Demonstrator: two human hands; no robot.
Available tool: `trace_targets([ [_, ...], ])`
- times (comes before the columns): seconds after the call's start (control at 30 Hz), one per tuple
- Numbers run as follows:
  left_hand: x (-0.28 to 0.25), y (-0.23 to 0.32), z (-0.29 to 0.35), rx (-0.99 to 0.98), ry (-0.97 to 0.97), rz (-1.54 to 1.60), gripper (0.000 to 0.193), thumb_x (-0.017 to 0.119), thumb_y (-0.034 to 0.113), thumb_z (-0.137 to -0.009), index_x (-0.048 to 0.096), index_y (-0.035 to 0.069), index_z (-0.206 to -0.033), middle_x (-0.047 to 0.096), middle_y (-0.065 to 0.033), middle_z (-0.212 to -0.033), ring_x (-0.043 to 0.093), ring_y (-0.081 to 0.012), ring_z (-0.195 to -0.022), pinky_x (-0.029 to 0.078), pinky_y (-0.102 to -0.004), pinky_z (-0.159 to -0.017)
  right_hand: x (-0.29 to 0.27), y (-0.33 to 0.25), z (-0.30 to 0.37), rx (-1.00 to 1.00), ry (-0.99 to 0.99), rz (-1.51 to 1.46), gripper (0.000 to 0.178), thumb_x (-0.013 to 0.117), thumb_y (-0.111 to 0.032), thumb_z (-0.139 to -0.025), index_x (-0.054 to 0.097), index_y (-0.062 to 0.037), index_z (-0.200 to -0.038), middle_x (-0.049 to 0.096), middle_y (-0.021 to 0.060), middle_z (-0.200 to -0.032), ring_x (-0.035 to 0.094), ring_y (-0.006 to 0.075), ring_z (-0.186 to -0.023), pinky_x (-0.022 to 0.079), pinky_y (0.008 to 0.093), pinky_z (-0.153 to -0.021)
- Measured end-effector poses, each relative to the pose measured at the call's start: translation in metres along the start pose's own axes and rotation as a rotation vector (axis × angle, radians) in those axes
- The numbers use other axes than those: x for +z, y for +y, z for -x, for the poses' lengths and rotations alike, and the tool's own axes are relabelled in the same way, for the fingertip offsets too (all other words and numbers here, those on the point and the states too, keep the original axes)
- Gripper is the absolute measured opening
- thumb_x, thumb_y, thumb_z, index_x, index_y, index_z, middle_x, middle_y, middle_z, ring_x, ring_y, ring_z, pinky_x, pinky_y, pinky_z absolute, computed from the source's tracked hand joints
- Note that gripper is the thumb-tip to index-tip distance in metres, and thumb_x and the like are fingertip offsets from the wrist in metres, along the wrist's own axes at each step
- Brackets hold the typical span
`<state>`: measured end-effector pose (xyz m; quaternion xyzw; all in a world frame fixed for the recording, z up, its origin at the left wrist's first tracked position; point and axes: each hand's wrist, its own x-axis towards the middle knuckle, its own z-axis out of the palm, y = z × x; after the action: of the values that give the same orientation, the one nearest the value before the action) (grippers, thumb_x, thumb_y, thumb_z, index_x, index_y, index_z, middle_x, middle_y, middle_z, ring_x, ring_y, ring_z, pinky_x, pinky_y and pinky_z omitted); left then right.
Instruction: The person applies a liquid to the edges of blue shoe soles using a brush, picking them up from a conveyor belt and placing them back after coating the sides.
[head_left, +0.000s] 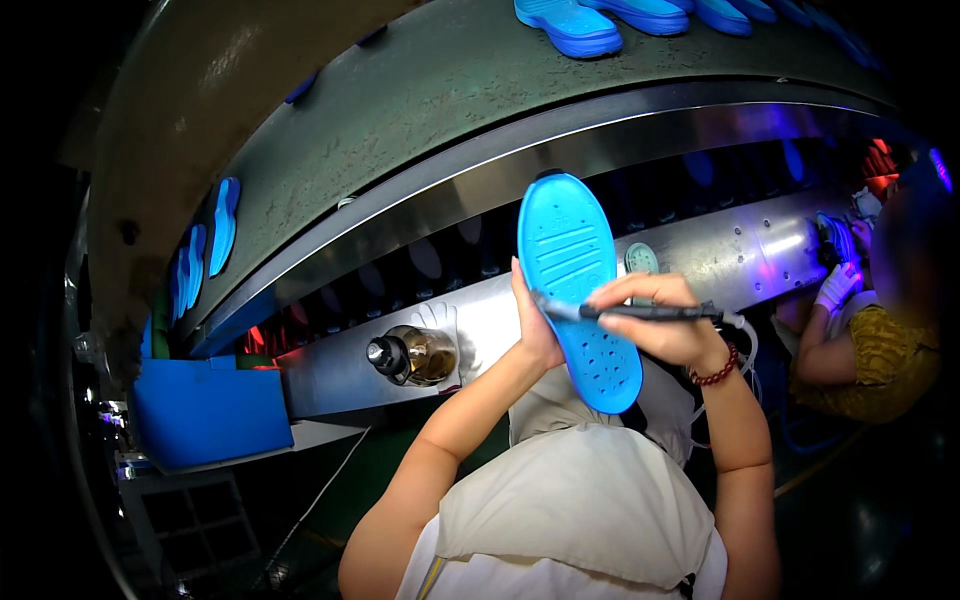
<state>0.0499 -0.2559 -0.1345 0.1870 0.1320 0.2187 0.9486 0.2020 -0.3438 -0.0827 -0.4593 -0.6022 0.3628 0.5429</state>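
Observation:
A bright blue shoe sole is tilted up in front of me, its ridged and perforated face toward me. My left hand is closed on its left edge, with the fingers mostly hidden behind it. In my right hand is a brush with a dark handle, held in a pinch. Its pale, blurred bristle end lies across the middle of the sole, close to my left thumb. Whether the bristles touch the surface is hard to make out.
A metal ledge carries a brown bottle with a black cap, a pale glove and a round greenish disc. Beyond it, a green conveyor belt bears several blue soles. A co-worker's gloved hand is at the right.

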Motion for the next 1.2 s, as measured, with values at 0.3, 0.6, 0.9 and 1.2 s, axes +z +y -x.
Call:
trace_targets([
  [0.3, 0.0, 0.022, -0.016, 0.287, -0.055, -0.095, 0.104, 0.009, 0.085, -0.065, 0.042, 0.002, -0.118, 0.057, -0.0232, -0.096, 0.059, -0.0334, -0.085, 0.049, -0.0439, -0.076, -0.012, -0.001, 0.0, 0.066, -0.182, -0.012, 0.023, 0.069, -0.005, -0.069, 0.067, -0.0041, -0.092, 0.066, 0.0101, -0.088, 0.06, 0.016, -0.08, 0.047, 0.0274, -0.074],
  [0.6, 0.018, 0.044, -0.017, 0.518, -0.096, -0.045, 0.099, 0.013, 0.082, -0.068, 0.047, 0.001, -0.113, 0.058, -0.0238, -0.092, 0.058, -0.0345, -0.077, 0.049, -0.0444, -0.07, -0.018, -0.014, 0.01, 0.053, -0.279, -0.021, 0.02, 0.067, -0.001, -0.071, 0.066, -0.0013, -0.092, 0.066, 0.0115, -0.094, 0.063, 0.0173, -0.087, 0.048, 0.0269, -0.078],
  [0.9, 0.032, 0.058, -0.01, 0.535, -0.11, -0.088, 0.1, 0.013, 0.083, -0.067, 0.044, 0.002, -0.116, 0.057, -0.0246, -0.095, 0.058, -0.0356, -0.08, 0.048, -0.0474, -0.073, -0.023, -0.01, 0.021, 0.009, -0.275, -0.083, 0.023, 0.067, 0.002, -0.07, 0.066, -0.0022, -0.093, 0.066, 0.0108, -0.091, 0.061, 0.0189, -0.086, 0.048, 0.0278, -0.077],
  [1.2, 0.033, 0.064, -0.007, 0.476, -0.176, -0.178, 0.105, 0.01, 0.084, -0.066, 0.039, -0.001, -0.122, 0.055, -0.0256, -0.101, 0.057, -0.0364, -0.086, 0.047, -0.0466, -0.077, -0.024, 0.014, 0.023, -0.015, -0.165, -0.223, 0.021, 0.067, -0.001, -0.072, 0.065, 0.0, -0.094, 0.063, 0.0127, -0.098, 0.06, 0.0165, -0.084, 0.047, 0.0256, -0.076],
])
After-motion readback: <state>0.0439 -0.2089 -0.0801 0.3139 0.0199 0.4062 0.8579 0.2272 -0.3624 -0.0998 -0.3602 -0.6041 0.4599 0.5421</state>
